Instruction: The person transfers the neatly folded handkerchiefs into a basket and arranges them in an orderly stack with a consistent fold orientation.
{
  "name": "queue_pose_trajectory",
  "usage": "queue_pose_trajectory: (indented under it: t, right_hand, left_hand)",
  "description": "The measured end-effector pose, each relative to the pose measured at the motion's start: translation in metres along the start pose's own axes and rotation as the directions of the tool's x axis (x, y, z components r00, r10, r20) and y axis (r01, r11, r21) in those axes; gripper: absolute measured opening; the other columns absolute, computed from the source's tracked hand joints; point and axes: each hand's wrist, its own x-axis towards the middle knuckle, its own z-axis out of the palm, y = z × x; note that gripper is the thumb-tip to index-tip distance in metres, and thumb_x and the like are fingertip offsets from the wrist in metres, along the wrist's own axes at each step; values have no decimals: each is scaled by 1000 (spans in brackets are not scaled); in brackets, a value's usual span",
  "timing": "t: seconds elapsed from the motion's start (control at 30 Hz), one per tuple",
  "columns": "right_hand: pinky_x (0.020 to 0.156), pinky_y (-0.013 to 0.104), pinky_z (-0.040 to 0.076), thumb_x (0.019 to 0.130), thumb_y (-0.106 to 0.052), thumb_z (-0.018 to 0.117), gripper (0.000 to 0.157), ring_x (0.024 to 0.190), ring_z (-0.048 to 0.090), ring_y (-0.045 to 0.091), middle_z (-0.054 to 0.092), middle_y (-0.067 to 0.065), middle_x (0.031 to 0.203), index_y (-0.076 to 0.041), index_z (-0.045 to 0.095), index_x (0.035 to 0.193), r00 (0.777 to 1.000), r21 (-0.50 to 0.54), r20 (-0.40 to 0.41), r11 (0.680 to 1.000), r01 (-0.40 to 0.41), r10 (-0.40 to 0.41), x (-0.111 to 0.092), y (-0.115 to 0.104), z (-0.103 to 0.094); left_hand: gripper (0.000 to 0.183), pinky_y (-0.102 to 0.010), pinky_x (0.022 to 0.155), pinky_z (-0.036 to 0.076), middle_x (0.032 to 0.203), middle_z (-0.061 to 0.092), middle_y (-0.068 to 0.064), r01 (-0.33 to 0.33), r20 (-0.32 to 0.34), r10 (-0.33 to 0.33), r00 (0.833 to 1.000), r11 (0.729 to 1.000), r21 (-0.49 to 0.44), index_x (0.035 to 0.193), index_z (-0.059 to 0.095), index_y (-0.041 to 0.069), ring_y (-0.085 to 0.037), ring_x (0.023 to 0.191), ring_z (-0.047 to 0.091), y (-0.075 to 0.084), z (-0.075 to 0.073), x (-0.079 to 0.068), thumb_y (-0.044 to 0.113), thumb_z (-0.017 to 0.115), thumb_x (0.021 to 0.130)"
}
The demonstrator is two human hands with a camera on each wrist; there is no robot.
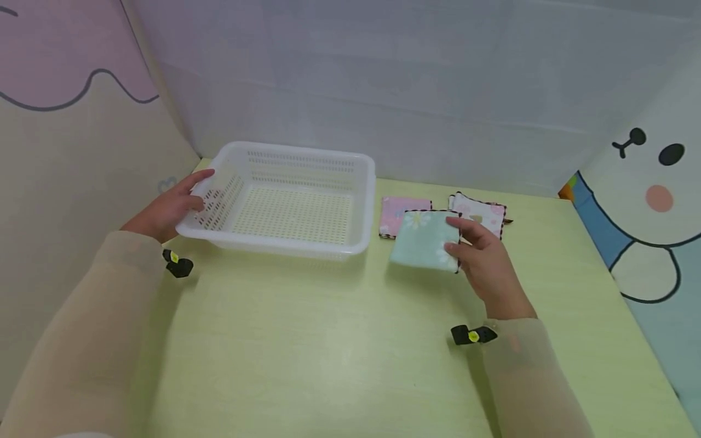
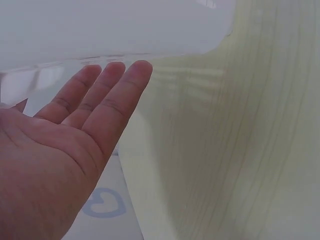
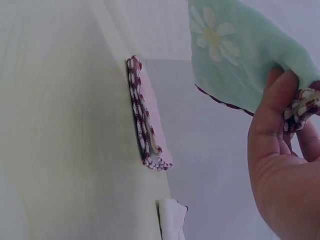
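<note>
At the left, a white plastic basket with perforated walls stands on the table. My left hand holds its left rim, thumb and index finger over the edge. In the left wrist view, several fingers extend straight below the basket's rim. My right hand pinches a folded mint-green towel by its right edge, with a daisy showing and dark stitching along the border. The towel hangs above the table, partly in front of a folded pink towel and a folded white patterned towel.
The light yellow-green table runs back to a pale curtain-like wall. Cartoon-printed panels stand at the left and right.
</note>
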Motion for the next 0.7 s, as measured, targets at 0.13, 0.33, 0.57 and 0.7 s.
queue_pose_trajectory:
  t: [0.13,0.33,0.57,0.7]
  right_hand:
    - [68,19,46,100,0,63,37,90,46,14,41,3,117,-7,62,136,999,22,14,999,30,-31,2,-6,4]
    - [74,19,49,99,3,63,39,88,48,13,43,4,122,-7,63,136,997,45,44,997,56,-58,9,-13,11]
    - [73,18,50,97,9,61,40,81,50,12,44,5,115,-8,66,133,988,111,74,986,126,-134,16,-23,19]
    - [73,18,51,97,10,61,40,83,52,13,46,7,118,-8,67,132,985,132,70,980,149,-160,16,-32,21]
  left_hand:
    - [79,-44,87,59,160,25,-8,4,1,-4,1000,1000,-16,164,14,44,-32,121,54,-1,0,1,0,37,103]
    - [78,-48,88,59,161,23,-7,11,-9,-11,1000,1000,15,163,15,47,-36,122,53,0,-1,0,3,39,104]
    - [78,-45,86,59,161,23,-8,13,-8,-13,1000,1000,12,164,13,46,-35,121,54,2,-1,-2,1,37,104]
    - [79,-48,88,59,162,22,-8,16,-8,-16,1000,1000,6,164,14,46,-37,123,52,2,0,-2,1,39,104]
